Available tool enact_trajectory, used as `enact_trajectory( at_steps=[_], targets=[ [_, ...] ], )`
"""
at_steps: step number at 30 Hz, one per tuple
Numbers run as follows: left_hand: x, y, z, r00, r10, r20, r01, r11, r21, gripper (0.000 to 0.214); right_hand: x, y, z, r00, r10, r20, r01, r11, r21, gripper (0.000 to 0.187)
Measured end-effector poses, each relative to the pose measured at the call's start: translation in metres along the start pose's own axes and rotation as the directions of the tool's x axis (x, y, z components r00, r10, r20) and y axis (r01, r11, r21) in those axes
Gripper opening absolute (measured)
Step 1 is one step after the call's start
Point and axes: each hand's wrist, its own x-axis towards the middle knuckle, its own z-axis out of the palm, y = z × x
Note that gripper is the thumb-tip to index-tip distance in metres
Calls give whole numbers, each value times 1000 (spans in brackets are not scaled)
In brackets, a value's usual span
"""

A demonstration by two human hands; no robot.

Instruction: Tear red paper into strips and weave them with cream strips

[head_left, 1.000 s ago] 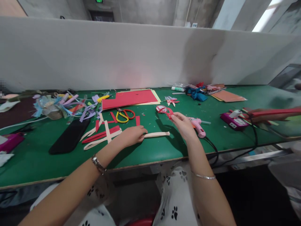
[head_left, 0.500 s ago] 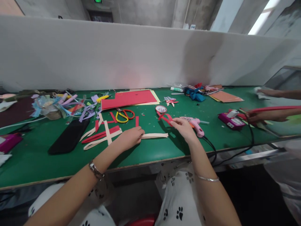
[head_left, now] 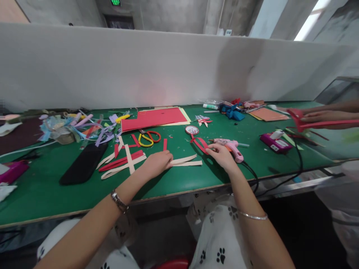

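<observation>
The red strip [head_left: 200, 147] is narrow and flat, bent into a slim open loop that slants down toward its near end, which is pinched in the right grip [head_left: 209, 148]. Its far end reaches toward a round disc [head_left: 192, 130] with a red rim and a pale, finely patterned face; whether the two are joined is unclear. To the left, two cream lengths [head_left: 191, 163] fan into a narrow V, their converging ends under the left grip [head_left: 169, 164].
</observation>
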Motion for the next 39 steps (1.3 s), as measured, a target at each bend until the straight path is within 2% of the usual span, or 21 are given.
enact_trajectory(
  at_steps=[5, 12, 16, 23, 32, 35, 39],
  targets=[
    [-1, -3, 2, 1000, -2, -17, 1, 998, -56, 8, -4, 3, -2, 993, 2, 114, 4, 998, -58, 18],
    [-1, -9, 16, 993, 43, -113, -64, 979, -193, 6, -8, 9, -4, 980, -39, 196, 44, 999, -19, 22],
    [-1, -10, 18, 991, 54, -124, -89, 949, -301, 8, -18, 6, -2, 973, -40, 227, 42, 999, -3, 20],
    [-2, -11, 17, 987, 56, -150, -114, 904, -412, 8, -25, -2, 2, 970, -38, 240, 17, 996, 88, 14],
    [-3, -11, 25, 975, 36, -219, -144, 852, -503, 10, -27, 3, 3, 969, 2, 248, -32, 992, 120, 14],
    [-2, -11, 26, 977, 12, -214, -130, 828, -545, 16, -29, 2, 3, 970, -30, 240, 3, 994, 112, 15],
    [1, -11, 26, 982, 19, -190, -121, 834, -538, 19, -32, -2, 3, 970, -77, 231, 75, 997, 15, 18]
  ],
)
